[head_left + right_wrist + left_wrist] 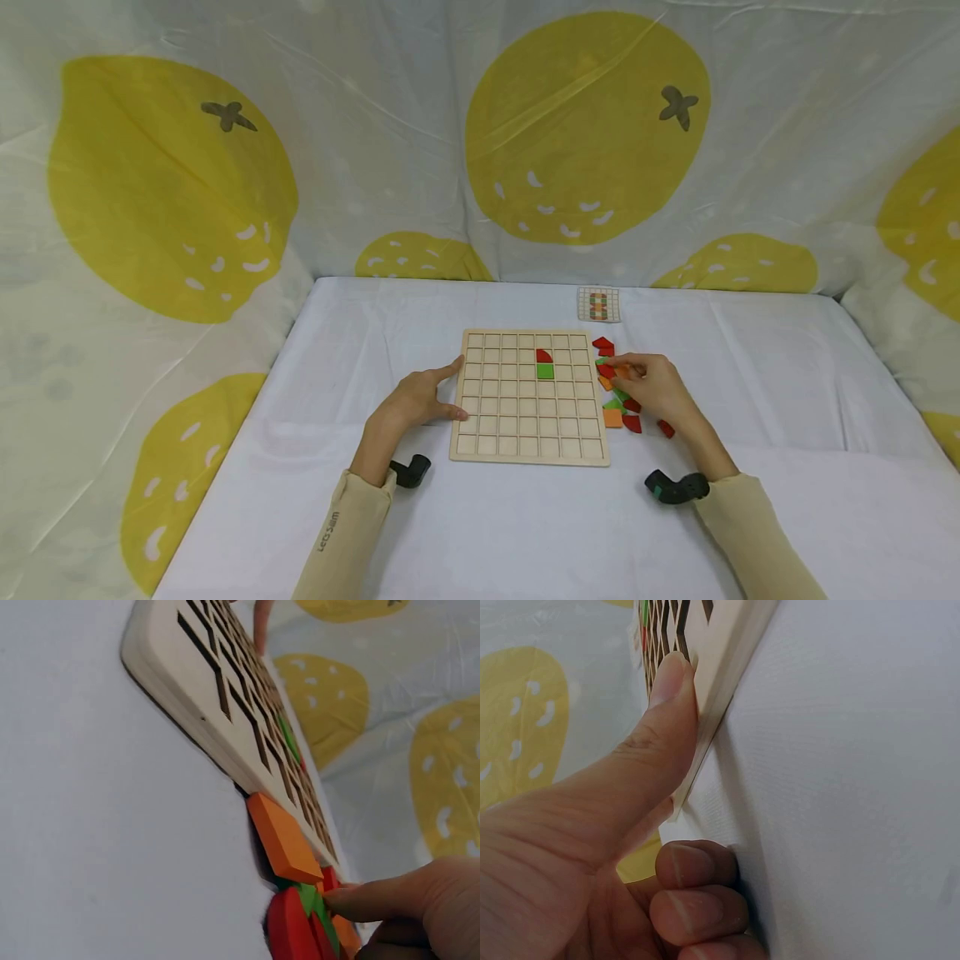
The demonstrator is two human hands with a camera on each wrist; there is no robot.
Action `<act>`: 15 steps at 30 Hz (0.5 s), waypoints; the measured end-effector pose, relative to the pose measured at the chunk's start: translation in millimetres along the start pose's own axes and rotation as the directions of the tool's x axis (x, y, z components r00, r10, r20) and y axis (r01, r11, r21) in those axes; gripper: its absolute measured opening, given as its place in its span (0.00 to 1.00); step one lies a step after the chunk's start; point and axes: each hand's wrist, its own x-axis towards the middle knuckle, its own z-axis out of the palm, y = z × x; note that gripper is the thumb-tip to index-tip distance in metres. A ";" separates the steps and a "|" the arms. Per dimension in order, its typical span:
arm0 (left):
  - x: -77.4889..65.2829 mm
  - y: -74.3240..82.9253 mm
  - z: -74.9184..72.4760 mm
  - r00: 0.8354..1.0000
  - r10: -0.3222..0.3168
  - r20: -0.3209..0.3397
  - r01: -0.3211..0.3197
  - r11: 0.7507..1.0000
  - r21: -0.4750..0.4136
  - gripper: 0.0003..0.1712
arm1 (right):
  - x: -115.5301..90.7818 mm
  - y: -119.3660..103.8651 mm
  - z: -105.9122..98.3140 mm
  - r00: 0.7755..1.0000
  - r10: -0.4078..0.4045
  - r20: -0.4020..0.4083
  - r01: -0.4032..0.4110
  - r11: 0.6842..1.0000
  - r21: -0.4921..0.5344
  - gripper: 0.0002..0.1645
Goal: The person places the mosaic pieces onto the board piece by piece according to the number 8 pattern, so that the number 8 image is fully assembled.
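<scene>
Wooden grid board (510, 407) lies flat

The left hand (411, 402) rests on its left edge, thumb and forefinger spread. The right hand (660, 387) is at the loose pieces (612, 418) beside its right edge; if it pinches one, I cannot tell. Inside sit a green square (545, 372), a red quarter-round (543, 357).

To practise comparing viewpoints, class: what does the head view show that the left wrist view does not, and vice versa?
Only the head view: the right hand, its fingers at a cluster of loose red, orange and green pieces; the beige sleeves and the black devices at the wrists.

Only the left wrist view: three curled fingers of the left hand.

Both views: the left hand's thumb on the wooden board, the green square and red piece on its grid, the white tablecloth and the lemon-print cloth.
</scene>
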 end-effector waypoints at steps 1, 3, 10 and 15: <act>-0.1 0.1 0.2 1.000 0.000 0.000 0.000 1.000 0.000 0.59 | -0.9 0.5 -2.1 1.000 0.008 0.017 -0.008 1.000 0.002 0.20; -0.5 0.2 0.3 1.000 -0.001 0.000 0.001 1.000 -0.002 0.59 | -1.7 2.1 -5.3 0.999 0.009 0.038 -0.009 1.000 -0.001 0.21; -0.6 0.4 0.3 1.000 0.002 -0.007 -0.002 1.000 -0.009 0.58 | -1.3 4.3 -6.4 1.000 0.006 0.031 -0.006 1.000 0.016 0.24; -0.4 -0.6 0.4 1.000 0.008 -0.008 -0.008 1.000 -0.004 0.58 | -0.3 5.2 -7.2 0.998 -0.007 0.060 0.005 0.999 0.047 0.22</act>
